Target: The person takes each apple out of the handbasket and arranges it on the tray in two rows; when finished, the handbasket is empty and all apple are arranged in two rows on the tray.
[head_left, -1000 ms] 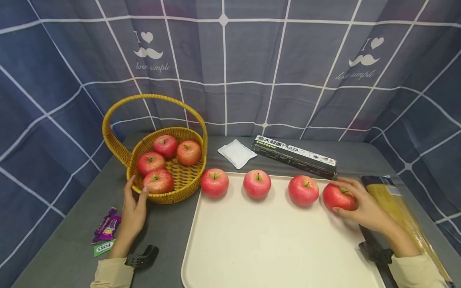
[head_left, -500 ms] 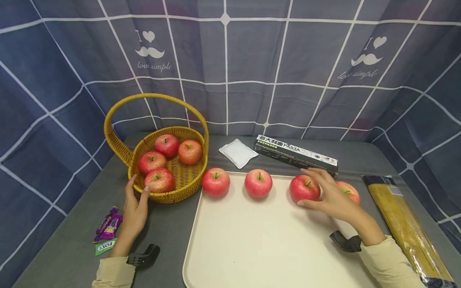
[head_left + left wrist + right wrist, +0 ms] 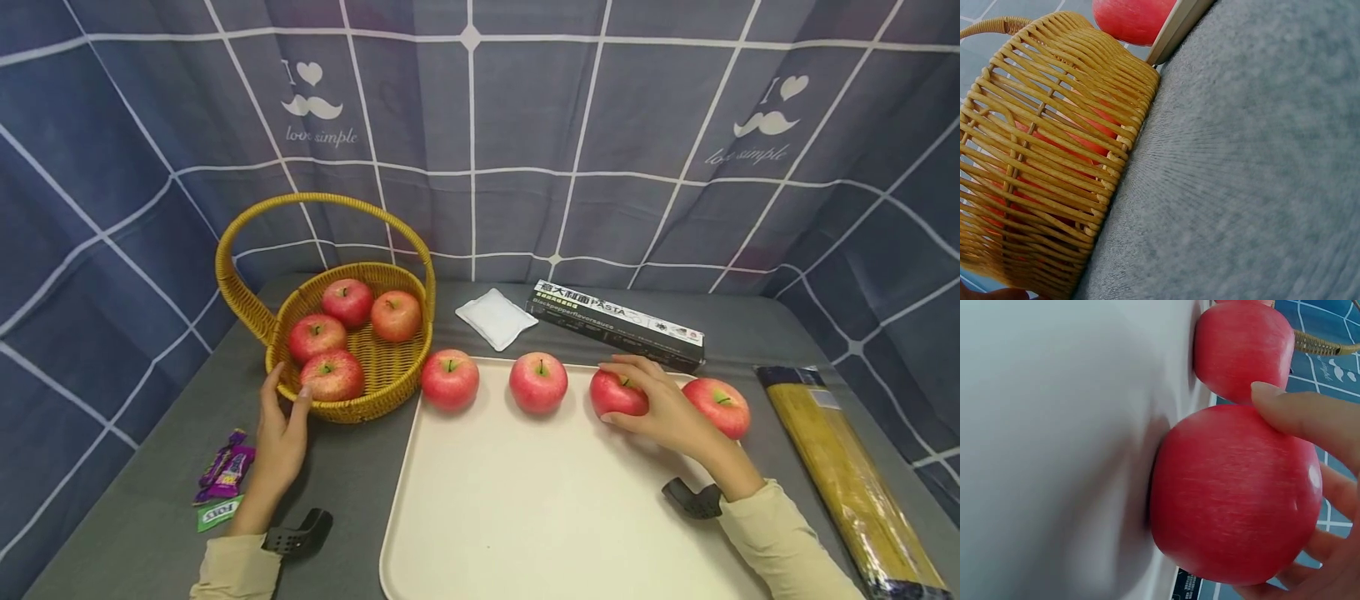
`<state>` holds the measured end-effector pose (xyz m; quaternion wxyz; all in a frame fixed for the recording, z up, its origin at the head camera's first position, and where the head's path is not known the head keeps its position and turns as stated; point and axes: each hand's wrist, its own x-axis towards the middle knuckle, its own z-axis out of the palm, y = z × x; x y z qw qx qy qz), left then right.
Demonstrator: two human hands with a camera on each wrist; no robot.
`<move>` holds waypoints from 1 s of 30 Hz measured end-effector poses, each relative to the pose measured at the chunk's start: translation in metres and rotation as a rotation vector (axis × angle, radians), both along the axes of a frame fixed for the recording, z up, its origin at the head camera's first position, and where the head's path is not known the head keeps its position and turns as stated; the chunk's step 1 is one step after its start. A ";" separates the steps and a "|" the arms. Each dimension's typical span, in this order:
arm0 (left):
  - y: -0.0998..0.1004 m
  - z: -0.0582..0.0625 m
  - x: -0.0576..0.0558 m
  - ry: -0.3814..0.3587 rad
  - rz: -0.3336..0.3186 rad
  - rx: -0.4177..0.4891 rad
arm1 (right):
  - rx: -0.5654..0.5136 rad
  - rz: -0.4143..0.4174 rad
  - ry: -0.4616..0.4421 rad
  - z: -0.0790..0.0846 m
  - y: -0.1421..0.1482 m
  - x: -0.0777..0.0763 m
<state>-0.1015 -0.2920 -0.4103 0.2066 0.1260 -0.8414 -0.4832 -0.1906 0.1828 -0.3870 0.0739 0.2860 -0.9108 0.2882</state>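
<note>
At the left, my left hand point(image 3: 281, 433) touches the near left side of a yellow wicker basket point(image 3: 390, 400), thumb and fingers spread against it. Several red apples lie inside the basket, among them a speckled apple point(image 3: 332, 375) close to my thumb. My right hand point(image 3: 667, 408) holds a red apple point(image 3: 1235, 494) at the tray's far edge, the thumb on its near side and fingers over the far side. Whether this apple touches the tray point(image 3: 525, 500) is hard to tell. To its left sit two apples, one point(image 3: 538, 382) nearer; another apple point(image 3: 717, 407) sits to its right.
Behind the tray lie a white packet point(image 3: 496, 320) and a black pasta box point(image 3: 615, 325). A long bag of dried noodles point(image 3: 847, 475) lies at the right. Purple-wrapped candies point(image 3: 227, 471) and a green packet point(image 3: 220, 512) are left of my left hand. A checked curtain point(image 3: 517, 125) hangs behind.
My right hand let go of the rightmost apple, moved left, and took hold of the neighbouring apple, which has shifted slightly left. My left hand stays at the basket.
</note>
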 end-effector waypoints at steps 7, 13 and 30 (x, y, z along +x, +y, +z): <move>-0.001 -0.001 0.002 -0.003 0.003 0.004 | -0.040 0.024 -0.006 0.008 -0.009 -0.002; 0.000 -0.003 0.001 -0.026 0.019 0.006 | -0.117 0.139 0.063 0.030 -0.057 -0.010; 0.001 0.002 0.001 -0.018 -0.026 -0.020 | 0.092 0.415 -0.148 0.035 -0.328 -0.018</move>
